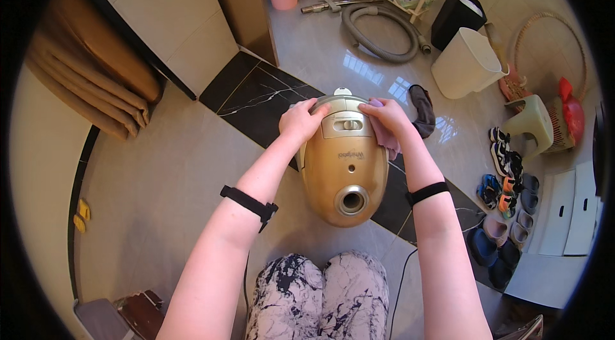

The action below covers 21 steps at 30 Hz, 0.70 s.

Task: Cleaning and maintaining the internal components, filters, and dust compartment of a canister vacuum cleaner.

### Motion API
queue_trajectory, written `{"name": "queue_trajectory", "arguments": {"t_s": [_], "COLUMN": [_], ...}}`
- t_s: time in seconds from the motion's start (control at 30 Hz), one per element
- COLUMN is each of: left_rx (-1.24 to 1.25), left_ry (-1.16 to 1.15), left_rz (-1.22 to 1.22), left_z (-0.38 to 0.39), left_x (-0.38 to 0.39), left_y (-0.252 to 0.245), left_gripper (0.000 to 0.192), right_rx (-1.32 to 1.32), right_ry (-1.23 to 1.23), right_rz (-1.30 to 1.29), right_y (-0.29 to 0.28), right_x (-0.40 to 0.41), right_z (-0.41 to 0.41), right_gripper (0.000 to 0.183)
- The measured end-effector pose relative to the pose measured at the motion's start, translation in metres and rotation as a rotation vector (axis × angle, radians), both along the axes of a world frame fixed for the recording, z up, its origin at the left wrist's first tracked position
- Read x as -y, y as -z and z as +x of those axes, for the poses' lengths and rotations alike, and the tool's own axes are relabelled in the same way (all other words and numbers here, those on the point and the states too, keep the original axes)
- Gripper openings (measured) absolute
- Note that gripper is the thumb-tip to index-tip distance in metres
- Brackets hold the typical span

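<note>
Between my two hands is a gold Whirlpool canister vacuum cleaner [331,181], its round hose port [353,201] facing me. My left hand [301,121] grips the far left edge of the body, thumb on the silver top panel. On the opposite side my right hand [387,114] holds the far right edge, thumb also on the panel. A pink-purple cloth [384,137] is pinched under my right hand and hangs down the vacuum's right side. A sliding control [350,125] sits on the panel between my thumbs. The vacuum's underside is hidden.
A grey vacuum hose [380,54] lies coiled beyond, beside a metal tube [336,4]. A dark sock-like cloth [424,112] rests on the floor. To the right stand a white bin [463,66], a green stool [533,121] and several shoes [504,157]. Brown curtains [101,85] hang left.
</note>
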<state>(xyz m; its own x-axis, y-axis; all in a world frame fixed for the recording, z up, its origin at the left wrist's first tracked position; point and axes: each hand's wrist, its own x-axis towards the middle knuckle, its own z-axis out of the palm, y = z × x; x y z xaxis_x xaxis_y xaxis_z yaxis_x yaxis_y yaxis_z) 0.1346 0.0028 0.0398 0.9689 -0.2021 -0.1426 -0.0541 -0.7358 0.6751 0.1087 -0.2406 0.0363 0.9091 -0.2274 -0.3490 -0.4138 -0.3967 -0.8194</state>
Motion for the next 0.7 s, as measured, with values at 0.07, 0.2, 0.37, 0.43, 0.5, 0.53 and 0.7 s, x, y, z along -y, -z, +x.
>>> {"name": "queue_trajectory", "arguments": {"t_s": [0.07, 0.2, 0.37, 0.43, 0.5, 0.53, 0.7], "left_rx": [-0.014, -0.025, -0.043, -0.094, -0.125, -0.153, -0.168], "left_ry": [-0.001, -0.055, -0.047, -0.052, -0.04, -0.027, 0.007], "left_rz": [0.056, 0.072, 0.052, 0.059, 0.072, 0.086, 0.026], "left_z": [-0.002, -0.003, -0.001, 0.002, 0.006, 0.006, 0.006], "left_x": [0.001, 0.002, 0.0, -0.001, 0.001, 0.001, -0.006], "left_y": [-0.002, -0.002, -0.003, -0.008, -0.012, -0.014, -0.006], "left_gripper": [0.066, 0.062, 0.061, 0.062, 0.062, 0.063, 0.072], "right_rx": [-0.054, -0.096, -0.28, -0.329, -0.274, -0.217, -0.11], "right_ry": [-0.079, -0.207, -0.165, -0.156, -0.206, -0.255, -0.393], "right_rz": [-0.047, -0.095, 0.0, -0.026, -0.016, -0.004, 0.081], "right_y": [-0.01, -0.026, -0.036, -0.039, -0.034, -0.032, -0.026], "right_x": [-0.003, -0.001, 0.003, 0.002, 0.006, 0.007, 0.003], "right_z": [0.001, -0.003, 0.002, 0.002, -0.001, -0.002, -0.012], "right_gripper": [0.051, 0.057, 0.077, 0.074, 0.073, 0.073, 0.08]}}
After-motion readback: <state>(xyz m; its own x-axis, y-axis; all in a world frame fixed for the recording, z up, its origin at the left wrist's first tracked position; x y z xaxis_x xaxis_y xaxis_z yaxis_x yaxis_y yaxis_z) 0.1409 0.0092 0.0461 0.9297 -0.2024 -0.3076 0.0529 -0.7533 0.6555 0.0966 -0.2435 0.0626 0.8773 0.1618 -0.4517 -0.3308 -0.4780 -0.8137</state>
